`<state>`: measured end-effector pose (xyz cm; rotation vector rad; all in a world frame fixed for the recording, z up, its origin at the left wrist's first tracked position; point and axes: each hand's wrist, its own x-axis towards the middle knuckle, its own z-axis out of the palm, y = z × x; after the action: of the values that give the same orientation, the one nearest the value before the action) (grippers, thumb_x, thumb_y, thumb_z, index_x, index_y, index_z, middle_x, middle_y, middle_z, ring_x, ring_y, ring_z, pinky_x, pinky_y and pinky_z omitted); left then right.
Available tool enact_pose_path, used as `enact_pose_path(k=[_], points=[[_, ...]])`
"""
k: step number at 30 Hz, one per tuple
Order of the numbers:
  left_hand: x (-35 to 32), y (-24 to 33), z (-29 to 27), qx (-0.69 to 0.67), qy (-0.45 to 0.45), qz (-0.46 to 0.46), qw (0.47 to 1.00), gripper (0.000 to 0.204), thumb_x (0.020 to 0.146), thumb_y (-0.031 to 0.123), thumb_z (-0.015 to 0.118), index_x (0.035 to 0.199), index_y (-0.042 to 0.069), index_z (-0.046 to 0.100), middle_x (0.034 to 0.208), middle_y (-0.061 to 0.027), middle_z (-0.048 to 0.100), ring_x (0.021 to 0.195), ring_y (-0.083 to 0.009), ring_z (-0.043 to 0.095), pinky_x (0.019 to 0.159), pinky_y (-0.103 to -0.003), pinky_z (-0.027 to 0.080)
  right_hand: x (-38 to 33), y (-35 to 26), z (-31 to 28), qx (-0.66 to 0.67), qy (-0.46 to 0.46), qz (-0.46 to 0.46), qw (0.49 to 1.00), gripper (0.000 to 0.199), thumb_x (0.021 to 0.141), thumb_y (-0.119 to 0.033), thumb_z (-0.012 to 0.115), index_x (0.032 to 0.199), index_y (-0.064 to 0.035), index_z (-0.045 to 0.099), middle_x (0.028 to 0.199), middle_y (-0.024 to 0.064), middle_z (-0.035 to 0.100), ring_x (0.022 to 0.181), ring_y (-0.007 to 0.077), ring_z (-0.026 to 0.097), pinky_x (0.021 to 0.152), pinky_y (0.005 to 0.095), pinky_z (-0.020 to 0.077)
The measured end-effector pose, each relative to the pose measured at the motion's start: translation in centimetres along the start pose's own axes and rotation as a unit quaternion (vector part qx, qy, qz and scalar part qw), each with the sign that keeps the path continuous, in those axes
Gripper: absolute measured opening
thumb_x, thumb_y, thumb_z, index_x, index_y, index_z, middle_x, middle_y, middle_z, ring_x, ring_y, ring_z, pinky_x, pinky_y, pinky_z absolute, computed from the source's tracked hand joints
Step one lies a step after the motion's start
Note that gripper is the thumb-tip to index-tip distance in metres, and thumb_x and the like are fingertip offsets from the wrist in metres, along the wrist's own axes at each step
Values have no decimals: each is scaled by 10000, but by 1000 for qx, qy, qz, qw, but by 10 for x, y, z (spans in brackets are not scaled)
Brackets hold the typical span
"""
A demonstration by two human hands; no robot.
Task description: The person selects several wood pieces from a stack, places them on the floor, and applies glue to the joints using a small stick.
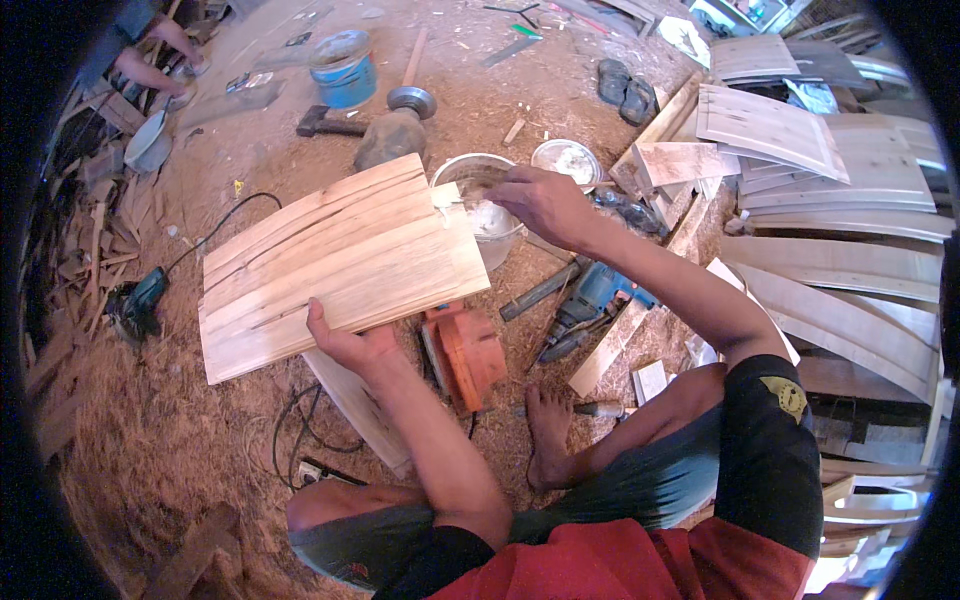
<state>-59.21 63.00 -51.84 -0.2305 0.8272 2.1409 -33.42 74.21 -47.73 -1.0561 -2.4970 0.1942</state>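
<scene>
My left hand [352,342] grips a pale wooden panel [330,255] by its near edge, thumb on top and the other fingers hidden beneath. The panel is made of joined boards with dark cracks along the grain, and it is held up off the ground, slightly tilted. My right hand [548,207] is closed in a pinch over a pail [507,248] with whitish paste [490,220] inside. What its fingers hold cannot be made out. A small white patch or flat piece [446,197] shows at the panel's right end, beside the pail.
An orange tool or block [466,357] and a blue power drill [592,298] lie before me. Beyond are a hammer [335,123], a blue bucket [343,75] and a lid with white paste [567,160]. Wooden panels [780,130] are stacked right. A green power tool [145,298] lies left; another person's hand [183,95] shows.
</scene>
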Motion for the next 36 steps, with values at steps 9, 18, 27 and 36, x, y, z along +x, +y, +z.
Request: enact_pose_path(k=[9,18,27,36], points=[[16,13,-13,-17,-14,24,999,650,819,308,626,1370,10,451,1358,-161,522,1246,-346,504,1037,-516,432,-21,-30,-22,27,-74,-74,994,152,865,-148,604,989,-147,691,967,68,649,845,322,654,681,453,535],[17,33,-7,-14,-4,96,995,625,857,346,557,1362,-3,438,1362,-181,510,1266,-365,482,1055,-539,404,4,15,-54,286,-133,-3,949,183,924,-159,660,1045,-31,709,960,122,707,897,188,671,789,337,525],[54,84,-5,-39,-144,241,959,815,912,709,403,1449,96,378,1429,-139,455,1315,-338,427,1146,-537,273,43,66,24,-251,-258,84,929,187,865,-216,607,899,-71,720,851,140,713,816,316,702,696,425,540],[67,83,-40,-148,-263,160,940,674,945,628,384,1367,103,423,1330,-118,480,1257,-313,451,1119,-528,299,48,66,116,-363,-287,-115,879,146,831,-161,612,854,-135,754,903,86,742,859,246,716,747,418,554]])
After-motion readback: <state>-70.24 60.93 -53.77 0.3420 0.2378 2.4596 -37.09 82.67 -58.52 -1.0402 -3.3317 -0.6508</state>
